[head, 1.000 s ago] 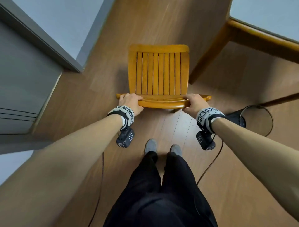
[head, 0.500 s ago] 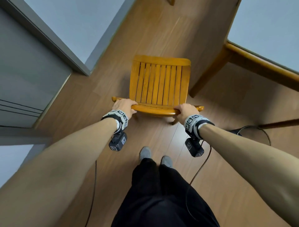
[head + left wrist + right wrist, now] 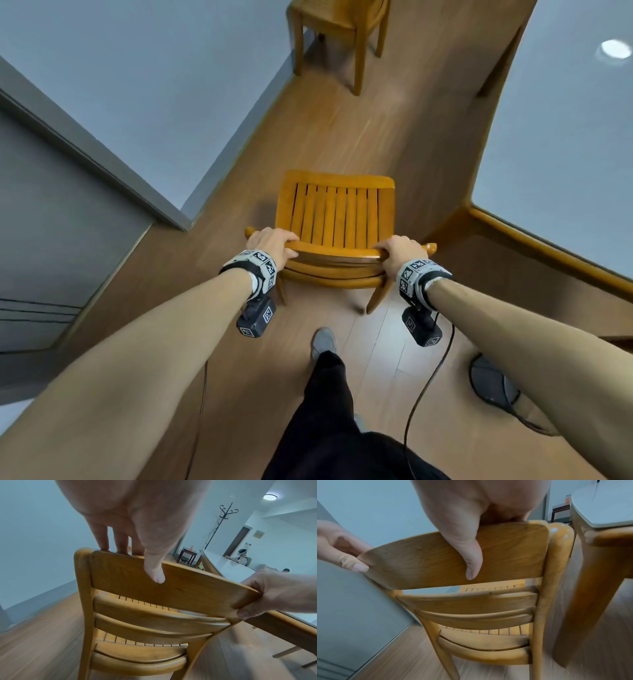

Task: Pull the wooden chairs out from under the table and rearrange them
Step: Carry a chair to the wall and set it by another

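A wooden chair with a slatted seat stands on the floor in front of me, its back toward me. My left hand grips the left end of the top rail, thumb on the near face and fingers over the far side. My right hand grips the right end of the same rail in the same way. The table, with a wooden rim and grey top, runs along the right; its leg stands just right of the chair. A second wooden chair stands farther ahead by the wall.
A grey wall and a door frame close in on the left, leaving a narrow strip of wooden floor. Cables trail from my wrists, and a dark round base sits at right. A person sits at the table's far end.
The chair has moved forward along the corridor with both hands holding its top rail. I have stepped after it, and the second chair has come into view ahead.
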`<state>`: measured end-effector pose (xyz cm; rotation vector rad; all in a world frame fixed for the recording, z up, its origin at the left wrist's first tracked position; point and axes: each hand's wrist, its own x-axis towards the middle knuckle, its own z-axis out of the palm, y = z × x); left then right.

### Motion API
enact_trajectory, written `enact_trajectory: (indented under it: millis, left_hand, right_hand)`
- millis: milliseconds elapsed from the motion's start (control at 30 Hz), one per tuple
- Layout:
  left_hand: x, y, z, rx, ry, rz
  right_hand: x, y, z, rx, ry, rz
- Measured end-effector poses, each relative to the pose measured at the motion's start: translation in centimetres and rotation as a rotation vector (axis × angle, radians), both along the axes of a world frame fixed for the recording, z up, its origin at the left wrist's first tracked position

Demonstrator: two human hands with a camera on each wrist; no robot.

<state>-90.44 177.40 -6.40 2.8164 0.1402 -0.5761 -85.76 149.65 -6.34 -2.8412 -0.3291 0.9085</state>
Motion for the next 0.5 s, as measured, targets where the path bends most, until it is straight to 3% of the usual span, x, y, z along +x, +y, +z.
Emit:
enact_trajectory:
  millis: [267, 500]
  left_hand:
    - [11.3, 2.8, 0.1, -0.024, -0.038, -0.025]
    - [20.9, 5.0, 1.3, -0.024, -0.056, -0.032]
  right_hand:
    - [11.7, 2.9, 0.9, 0.019, 0.007, -0.065]
    - [20.4, 4.8, 2.0, 0.017, -0.028, -0.01]
